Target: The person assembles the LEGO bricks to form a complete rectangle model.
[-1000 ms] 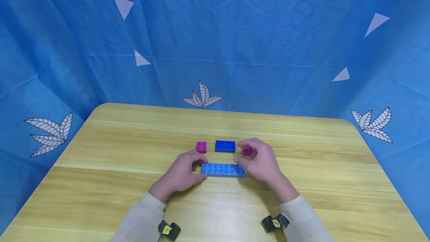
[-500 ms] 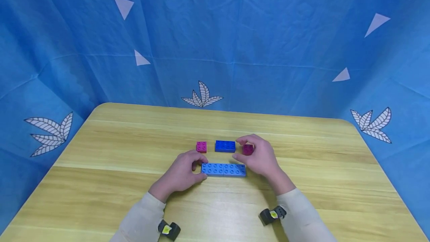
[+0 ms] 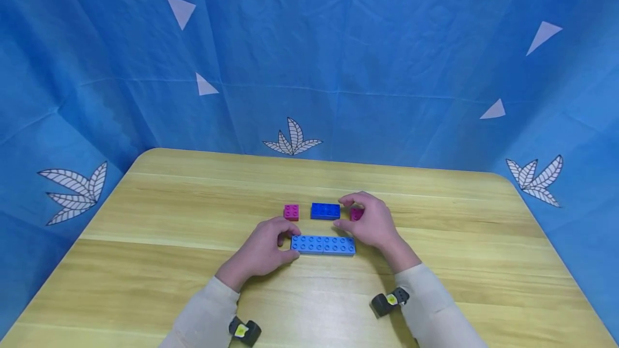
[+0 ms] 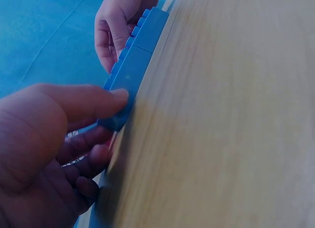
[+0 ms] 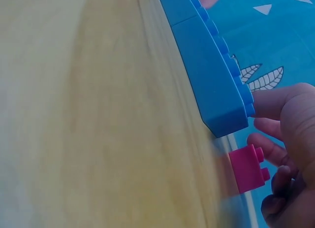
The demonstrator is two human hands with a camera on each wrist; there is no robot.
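Observation:
Two light blue toy building bricks [image 3: 323, 245] lie end to end in a row, with a seam between them. My left hand [image 3: 263, 246] pinches the row's left end, thumb on the near face, as the left wrist view shows. Behind the row sits a dark blue brick [image 3: 325, 211]. My right hand [image 3: 371, 222] is at its right end, index finger near the far side and thumb near the close side, a gap between them; contact cannot be made out. A magenta brick [image 5: 247, 169] stands under the right palm, partly hidden in the head view.
Another small magenta brick [image 3: 291, 212] stands left of the dark blue one. Everything rests on a wooden table [image 3: 193, 187] with rounded far corners. A blue patterned cloth [image 3: 309, 58] hangs behind. Each wrist carries a small black camera [image 3: 384, 304].
My right hand has moved slightly left and away from me, from around the right magenta brick toward the dark blue brick's end. The left hand and the bricks stay where they were.

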